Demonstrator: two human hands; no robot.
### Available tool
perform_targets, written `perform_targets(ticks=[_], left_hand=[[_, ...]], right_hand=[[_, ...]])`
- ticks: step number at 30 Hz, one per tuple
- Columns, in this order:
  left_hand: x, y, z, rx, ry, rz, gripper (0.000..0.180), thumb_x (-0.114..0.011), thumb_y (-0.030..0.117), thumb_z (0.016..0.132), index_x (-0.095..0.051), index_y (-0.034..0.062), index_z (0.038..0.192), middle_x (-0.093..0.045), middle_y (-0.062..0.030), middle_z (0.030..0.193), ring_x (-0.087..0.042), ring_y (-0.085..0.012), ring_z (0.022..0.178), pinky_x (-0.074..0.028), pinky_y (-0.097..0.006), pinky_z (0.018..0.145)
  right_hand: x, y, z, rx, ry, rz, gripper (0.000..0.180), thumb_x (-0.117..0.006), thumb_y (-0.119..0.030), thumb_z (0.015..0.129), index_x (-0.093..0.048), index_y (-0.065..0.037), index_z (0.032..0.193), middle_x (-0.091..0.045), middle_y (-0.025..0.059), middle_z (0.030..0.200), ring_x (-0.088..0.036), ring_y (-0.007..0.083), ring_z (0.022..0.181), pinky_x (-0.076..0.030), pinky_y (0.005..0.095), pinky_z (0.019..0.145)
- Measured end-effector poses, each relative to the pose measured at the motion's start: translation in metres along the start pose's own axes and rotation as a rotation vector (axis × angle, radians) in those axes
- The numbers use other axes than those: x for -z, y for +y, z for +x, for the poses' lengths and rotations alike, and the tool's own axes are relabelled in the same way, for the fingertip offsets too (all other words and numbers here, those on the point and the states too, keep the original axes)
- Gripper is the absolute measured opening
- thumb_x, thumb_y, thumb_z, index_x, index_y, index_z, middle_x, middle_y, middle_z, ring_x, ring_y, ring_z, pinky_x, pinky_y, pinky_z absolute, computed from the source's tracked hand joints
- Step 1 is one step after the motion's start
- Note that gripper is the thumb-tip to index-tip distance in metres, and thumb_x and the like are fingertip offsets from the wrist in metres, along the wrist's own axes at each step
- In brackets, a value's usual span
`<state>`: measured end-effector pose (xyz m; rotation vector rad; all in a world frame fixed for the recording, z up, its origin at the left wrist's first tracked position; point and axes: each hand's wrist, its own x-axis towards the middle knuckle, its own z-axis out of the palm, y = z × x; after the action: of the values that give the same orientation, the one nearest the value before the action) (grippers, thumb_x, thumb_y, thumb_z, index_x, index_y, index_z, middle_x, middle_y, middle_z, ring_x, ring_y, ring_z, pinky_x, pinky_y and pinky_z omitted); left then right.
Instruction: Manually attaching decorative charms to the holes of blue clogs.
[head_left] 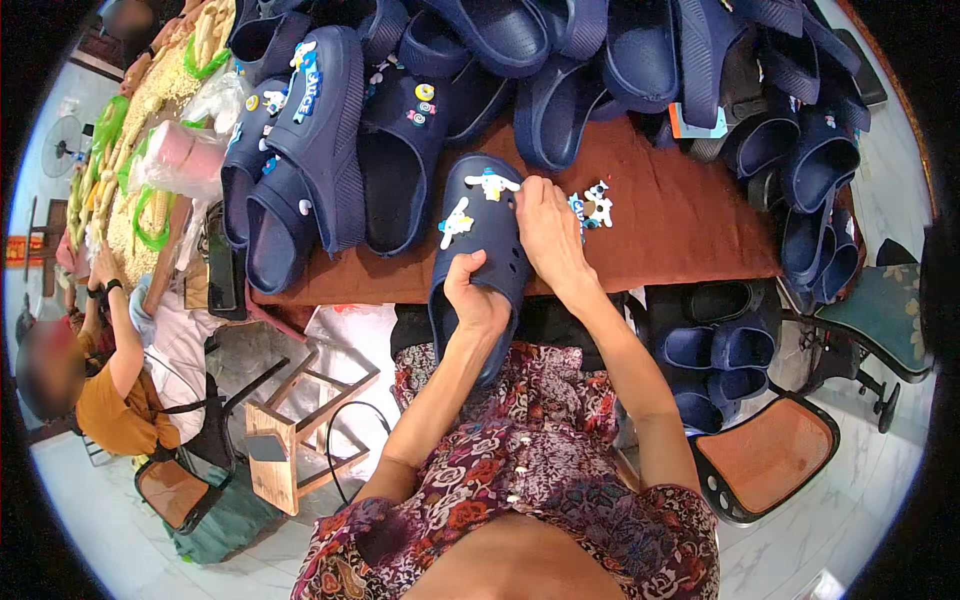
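A navy clog stands toe-up at the near edge of the cloth-covered table, with two white-and-blue character charms on its toe. My left hand grips it at the opening, thumb on top and the other fingers hidden. Curled at the right side of the toe, my right hand has its fingertips pressed together against the holes beside the upper charm. Whatever those fingers pinch is hidden. Just right of that hand, several loose charms lie on the brown cloth, partly covered by it.
Navy clogs are heaped along the table's far side, some decorated with charms at left. More clogs sit below the right edge. A wooden stool and a chair flank me. Another person works at left beside a pale heap.
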<state>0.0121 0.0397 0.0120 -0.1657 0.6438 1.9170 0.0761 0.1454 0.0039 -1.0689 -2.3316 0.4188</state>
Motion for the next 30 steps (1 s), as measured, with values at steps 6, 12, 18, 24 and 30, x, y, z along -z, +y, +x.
perform_targets(ticks=[6,12,18,24,30], left_hand=[[-0.002,0.002,-0.002,-0.058,-0.038,0.056,0.06,-0.055,0.015,0.073,-0.047,-0.0016,0.13,-0.056,-0.016,0.127,-0.054,-0.0315,0.118,-0.04,-0.042,0.104],[0.011,0.0,0.003,-0.015,0.019,0.056,0.057,-0.055,0.014,0.074,-0.048,-0.0004,0.129,-0.057,-0.015,0.125,-0.056,-0.0313,0.115,-0.043,-0.043,0.101],[0.017,0.004,-0.006,0.078,0.08,0.088,0.053,-0.051,0.009,0.075,-0.047,-0.0041,0.127,-0.056,-0.0164,0.126,-0.056,-0.0318,0.114,-0.043,-0.043,0.101],[0.019,0.007,-0.024,0.141,-0.034,-0.02,0.049,-0.048,0.001,0.078,-0.046,-0.0069,0.126,-0.055,-0.0167,0.127,-0.053,-0.0278,0.12,-0.04,-0.04,0.106],[0.021,-0.003,-0.045,0.239,0.036,0.085,0.06,-0.046,0.003,0.075,-0.04,-0.0064,0.134,-0.052,-0.0173,0.132,-0.049,-0.0308,0.124,-0.035,-0.044,0.11]], right_hand=[[0.01,0.019,-0.006,-0.088,0.048,0.187,0.013,-0.051,-0.014,0.095,-0.051,-0.001,0.097,-0.06,0.0204,0.093,-0.059,0.0396,0.086,-0.048,0.0485,0.073],[0.036,0.064,-0.016,-0.129,0.17,-0.061,0.012,-0.053,-0.012,0.093,-0.056,-0.003,0.1,-0.058,0.016,0.096,-0.054,0.0351,0.089,-0.044,0.0446,0.079],[0.036,0.075,-0.022,-0.102,0.115,-0.103,0.013,-0.057,-0.013,0.089,-0.058,-0.004,0.099,-0.058,0.0146,0.096,-0.053,0.0342,0.091,-0.044,0.0437,0.08],[0.055,0.029,-0.013,-0.101,0.153,0.106,0.02,-0.065,-0.021,0.086,-0.059,-0.005,0.097,-0.058,0.0121,0.092,-0.056,0.032,0.091,-0.045,0.0413,0.079],[0.049,-0.018,-0.016,-0.103,-0.008,0.283,0.046,-0.078,-0.037,0.074,-0.054,-0.004,0.095,-0.055,0.0111,0.088,-0.057,0.0304,0.086,-0.045,0.0415,0.075]])
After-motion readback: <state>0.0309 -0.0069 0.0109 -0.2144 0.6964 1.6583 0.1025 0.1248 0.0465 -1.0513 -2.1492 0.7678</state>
